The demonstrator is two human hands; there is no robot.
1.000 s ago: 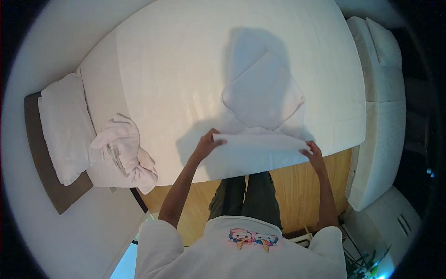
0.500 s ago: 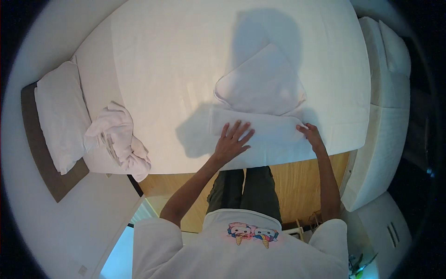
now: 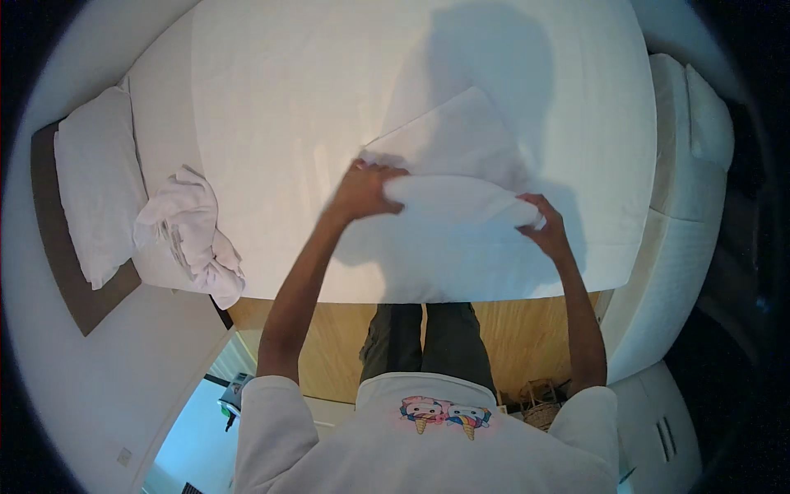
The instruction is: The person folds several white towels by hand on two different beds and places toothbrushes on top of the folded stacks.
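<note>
Left hand (image 3: 364, 193) and right hand (image 3: 545, 226) stand well apart, each clamped, fingers over and thumb nearer the body, on one end of the thick near band of a white cloth (image 3: 461, 148). From where I stand, this spacing seems chosen to keep the band straight and evenly tight, since a grip at both ends leaves its middle free of sagging or twisting. The cloth lies on the white bed (image 3: 280, 165), in front of the person's trousers (image 3: 424, 337), presumably because the broad, flat mattress supports its full spread within easy reach. In form, the cloth shows a smooth, rounded, rolled-looking band nearest the person; beyond it a flat layer narrows to a blunt point directed away, partly darkened by a shadow (image 3: 502, 41). Well to the left, a crumpled pale pink cloth (image 3: 193, 235) rests near the pillow (image 3: 103, 189), apart from both hands.
</note>
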